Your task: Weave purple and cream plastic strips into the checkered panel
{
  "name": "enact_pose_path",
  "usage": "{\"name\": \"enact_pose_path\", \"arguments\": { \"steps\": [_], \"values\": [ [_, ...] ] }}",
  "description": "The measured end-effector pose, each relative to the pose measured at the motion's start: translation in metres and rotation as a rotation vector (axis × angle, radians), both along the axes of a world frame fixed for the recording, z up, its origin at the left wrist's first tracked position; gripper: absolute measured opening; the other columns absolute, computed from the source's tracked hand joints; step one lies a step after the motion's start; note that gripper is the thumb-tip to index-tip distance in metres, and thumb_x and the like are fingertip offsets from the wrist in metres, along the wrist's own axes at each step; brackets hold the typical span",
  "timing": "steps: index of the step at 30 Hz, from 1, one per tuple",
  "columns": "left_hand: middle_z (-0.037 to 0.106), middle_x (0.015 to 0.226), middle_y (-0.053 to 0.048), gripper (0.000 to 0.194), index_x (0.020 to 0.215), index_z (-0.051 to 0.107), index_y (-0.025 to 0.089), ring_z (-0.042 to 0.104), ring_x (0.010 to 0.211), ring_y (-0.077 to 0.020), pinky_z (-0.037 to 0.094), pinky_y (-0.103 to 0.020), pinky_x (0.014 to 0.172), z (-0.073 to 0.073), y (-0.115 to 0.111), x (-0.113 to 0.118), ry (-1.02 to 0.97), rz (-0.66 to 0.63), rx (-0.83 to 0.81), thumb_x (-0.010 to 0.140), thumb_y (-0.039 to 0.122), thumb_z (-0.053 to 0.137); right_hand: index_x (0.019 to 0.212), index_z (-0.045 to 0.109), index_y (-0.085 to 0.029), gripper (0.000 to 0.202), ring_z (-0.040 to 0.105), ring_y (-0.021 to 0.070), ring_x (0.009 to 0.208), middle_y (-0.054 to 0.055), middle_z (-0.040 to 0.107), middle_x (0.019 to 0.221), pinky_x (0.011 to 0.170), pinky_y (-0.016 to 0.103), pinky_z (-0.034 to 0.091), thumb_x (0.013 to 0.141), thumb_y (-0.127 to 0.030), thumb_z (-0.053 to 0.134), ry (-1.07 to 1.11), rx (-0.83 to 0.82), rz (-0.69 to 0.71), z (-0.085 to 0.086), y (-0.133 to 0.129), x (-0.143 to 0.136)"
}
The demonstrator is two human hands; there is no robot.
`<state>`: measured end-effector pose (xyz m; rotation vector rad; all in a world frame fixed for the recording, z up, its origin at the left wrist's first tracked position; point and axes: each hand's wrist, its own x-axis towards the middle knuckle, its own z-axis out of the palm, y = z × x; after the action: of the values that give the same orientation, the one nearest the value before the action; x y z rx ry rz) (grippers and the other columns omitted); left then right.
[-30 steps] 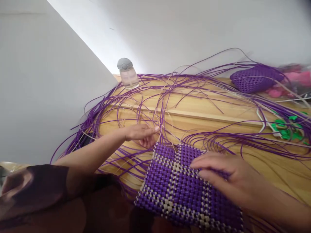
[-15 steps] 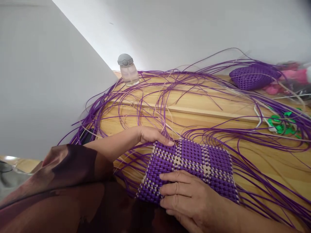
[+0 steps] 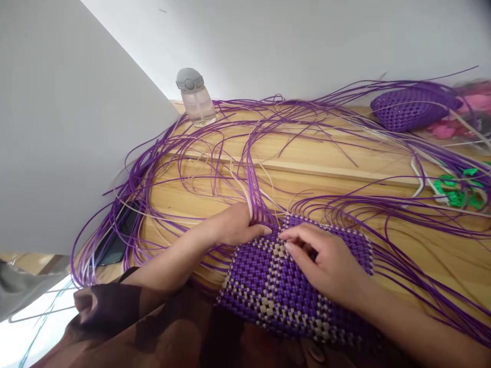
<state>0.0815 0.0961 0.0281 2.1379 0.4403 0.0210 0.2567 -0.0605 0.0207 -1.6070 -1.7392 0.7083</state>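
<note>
A woven purple mat [image 3: 251, 273] with cream checks and small cream flowers lies in front of me, its near part against my clothing. Long purple strands [image 3: 253, 189] fan out from its edges. My left hand [image 3: 240, 225] grips the mat's far left edge, thumb on top and fingers hidden beneath; several strands rise beside it. My right hand [image 3: 322, 253] is over the middle of the mat, thumb and forefinger pinched close to the weave near my left thumb. What lies between those fingertips is too small to make out.
A clear bottle with a grey cap [image 3: 195, 97] stands at the back by the wall. A purple woven pouch [image 3: 414, 109] and pink items [image 3: 475, 99] lie back right. Green pieces [image 3: 456, 191] and a white cable [image 3: 418, 179] are at right. A dark phone [image 3: 120, 235] lies left under strands.
My right hand has lifted from lying flat on the mat and moved to its far edge, fingers now pinched. The mat has shifted toward me, and strands stand up beside my left hand.
</note>
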Motion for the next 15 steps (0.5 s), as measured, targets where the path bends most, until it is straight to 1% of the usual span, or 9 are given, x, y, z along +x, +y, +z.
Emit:
{"name": "enact_pose_path", "arguments": {
  "steps": [2, 4, 5, 7, 10, 12, 15],
  "values": [
    [0.072, 0.109, -0.006, 0.027, 0.11, 0.069, 0.021, 0.065, 0.105, -0.0217, 0.045, -0.031, 0.099, 0.003, -0.002, -0.001, 0.015, 0.014, 0.056, 0.089, 0.027, 0.053, 0.101, 0.07, -0.022, 0.023, 0.066, 0.0186, 0.085, 0.005, 0.072, 0.095, 0.078, 0.032, 0.05, 0.091, -0.025, 0.049, -0.081, -0.097, -0.025, 0.005, 0.017, 0.012],
    [0.071, 0.113, -0.006, 0.027, 0.109, 0.07, 0.023, 0.063, 0.109, -0.0222, 0.044, -0.032, 0.101, 0.005, -0.005, -0.002, 0.008, 0.035, 0.086, 0.089, 0.027, 0.052, 0.099, 0.072, -0.022, 0.025, 0.067, 0.0196, 0.09, 0.004, 0.074, 0.097, 0.082, 0.032, 0.049, 0.089, -0.024, 0.05, -0.138, -0.194, 0.011, 0.009, 0.037, 0.021],
    [0.071, 0.112, -0.006, 0.026, 0.107, 0.071, 0.023, 0.064, 0.108, -0.0221, 0.044, -0.031, 0.1, 0.005, -0.007, -0.002, 0.0, 0.053, 0.093, 0.088, 0.026, 0.053, 0.097, 0.074, -0.022, 0.025, 0.068, 0.0196, 0.087, 0.003, 0.075, 0.096, 0.079, 0.032, 0.05, 0.088, -0.024, 0.051, -0.156, -0.256, 0.042, 0.011, 0.047, 0.024],
    [0.072, 0.106, -0.005, 0.023, 0.103, 0.071, 0.024, 0.064, 0.106, -0.0218, 0.046, -0.031, 0.098, 0.004, -0.009, -0.003, -0.016, 0.094, 0.096, 0.087, 0.026, 0.055, 0.092, 0.075, -0.022, 0.023, 0.069, 0.0178, 0.072, 0.003, 0.075, 0.088, 0.066, 0.029, 0.05, 0.085, -0.026, 0.053, -0.175, -0.419, 0.114, 0.015, 0.065, 0.029],
    [0.072, 0.103, -0.005, 0.021, 0.101, 0.072, 0.024, 0.063, 0.105, -0.0216, 0.047, -0.031, 0.097, 0.0, -0.009, -0.003, -0.041, 0.134, 0.085, 0.085, 0.024, 0.058, 0.089, 0.074, -0.021, 0.021, 0.06, 0.0125, 0.045, 0.001, 0.071, 0.073, 0.045, 0.025, 0.043, 0.079, -0.023, 0.055, -0.182, -0.657, 0.196, 0.017, 0.087, 0.031],
    [0.071, 0.105, -0.006, 0.021, 0.101, 0.072, 0.023, 0.063, 0.104, -0.0214, 0.047, -0.032, 0.098, -0.004, -0.008, -0.003, -0.052, 0.14, 0.073, 0.084, 0.023, 0.059, 0.086, 0.073, -0.021, 0.021, 0.053, 0.0098, 0.036, -0.002, 0.066, 0.062, 0.039, 0.023, 0.038, 0.075, -0.019, 0.055, -0.168, -0.745, 0.244, 0.016, 0.096, 0.031],
    [0.072, 0.106, -0.006, 0.022, 0.103, 0.071, 0.022, 0.064, 0.102, -0.0205, 0.046, -0.031, 0.099, -0.008, -0.007, -0.003, -0.057, 0.12, 0.02, 0.085, 0.023, 0.058, 0.08, 0.068, -0.019, 0.015, 0.045, 0.0069, 0.031, -0.005, 0.054, 0.051, 0.034, 0.019, 0.032, 0.074, -0.016, 0.055, -0.051, -0.841, 0.306, 0.013, 0.104, 0.032]
  ]
}}
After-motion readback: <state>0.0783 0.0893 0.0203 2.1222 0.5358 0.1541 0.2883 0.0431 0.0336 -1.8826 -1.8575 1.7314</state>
